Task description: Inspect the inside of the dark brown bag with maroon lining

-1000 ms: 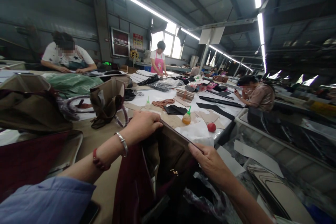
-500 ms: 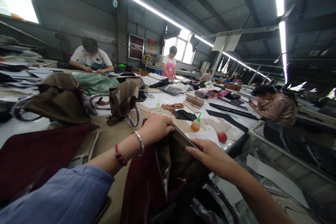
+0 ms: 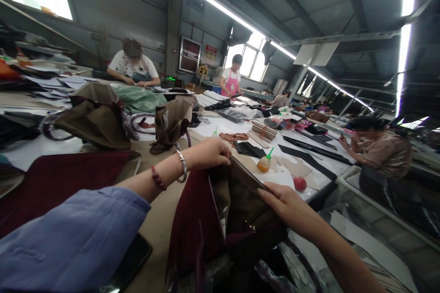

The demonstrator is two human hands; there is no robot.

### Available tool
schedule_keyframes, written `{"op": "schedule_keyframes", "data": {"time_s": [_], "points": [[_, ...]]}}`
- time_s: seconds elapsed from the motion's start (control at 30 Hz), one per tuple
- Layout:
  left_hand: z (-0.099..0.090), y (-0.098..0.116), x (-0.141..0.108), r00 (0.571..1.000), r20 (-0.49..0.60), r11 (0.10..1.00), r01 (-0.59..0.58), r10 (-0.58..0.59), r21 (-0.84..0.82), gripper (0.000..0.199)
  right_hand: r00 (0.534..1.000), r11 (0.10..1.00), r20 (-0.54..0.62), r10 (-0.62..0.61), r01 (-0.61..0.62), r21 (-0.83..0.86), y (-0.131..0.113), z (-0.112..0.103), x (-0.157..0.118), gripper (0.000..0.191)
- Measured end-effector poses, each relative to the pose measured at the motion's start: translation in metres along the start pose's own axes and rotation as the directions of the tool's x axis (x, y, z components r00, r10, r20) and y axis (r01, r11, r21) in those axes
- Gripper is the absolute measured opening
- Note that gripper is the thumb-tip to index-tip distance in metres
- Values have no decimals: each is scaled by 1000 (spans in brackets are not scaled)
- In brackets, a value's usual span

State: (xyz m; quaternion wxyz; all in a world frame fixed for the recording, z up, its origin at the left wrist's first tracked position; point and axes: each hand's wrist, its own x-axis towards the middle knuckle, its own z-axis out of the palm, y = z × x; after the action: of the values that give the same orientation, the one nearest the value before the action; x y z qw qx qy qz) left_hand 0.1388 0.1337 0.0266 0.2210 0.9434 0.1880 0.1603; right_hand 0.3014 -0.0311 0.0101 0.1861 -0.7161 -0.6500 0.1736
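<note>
My left hand (image 3: 212, 152) pinches the far end of the brown lining's top edge, its fingers closed over the rim. Further right along the same edge, my right hand (image 3: 283, 199) grips with the thumb on the near side. Between them hangs the brown lining (image 3: 245, 192) of a dark red handbag (image 3: 190, 224), which stands in front of me with its mouth spread. A small gold-coloured metal piece (image 3: 252, 226) shows low on the lining. Plastic-wrapped handles (image 3: 292, 261) lie at the bag's lower right. The bag's bottom is dark and hard to make out.
Two brown bag linings (image 3: 91, 121) (image 3: 172, 123) stand on the table at left, beside dark red material (image 3: 68, 183). Beyond my hands are an amber glue bottle (image 3: 264, 163) and a red round object (image 3: 299, 183). A white crate (image 3: 388, 210) stands right. Several co-workers sit or stand around.
The view has shifted, so the surroundings sit further right. Both hands keep their hold on the lining's edge. A dark phone-like object shows more fully beneath my left sleeve.
</note>
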Motion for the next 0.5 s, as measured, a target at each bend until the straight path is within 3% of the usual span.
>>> {"op": "schedule_keyframes", "data": {"time_s": [0.33,0.5], "points": [[5,7,11,993,-39,991,115,-113,64,14,999,992,-2,-34,34,124,6,-1,-2,29],[6,9,12,991,-53,989,130,-126,69,13,999,982,51,-1,-9,188,8,-1,-1,30]]}}
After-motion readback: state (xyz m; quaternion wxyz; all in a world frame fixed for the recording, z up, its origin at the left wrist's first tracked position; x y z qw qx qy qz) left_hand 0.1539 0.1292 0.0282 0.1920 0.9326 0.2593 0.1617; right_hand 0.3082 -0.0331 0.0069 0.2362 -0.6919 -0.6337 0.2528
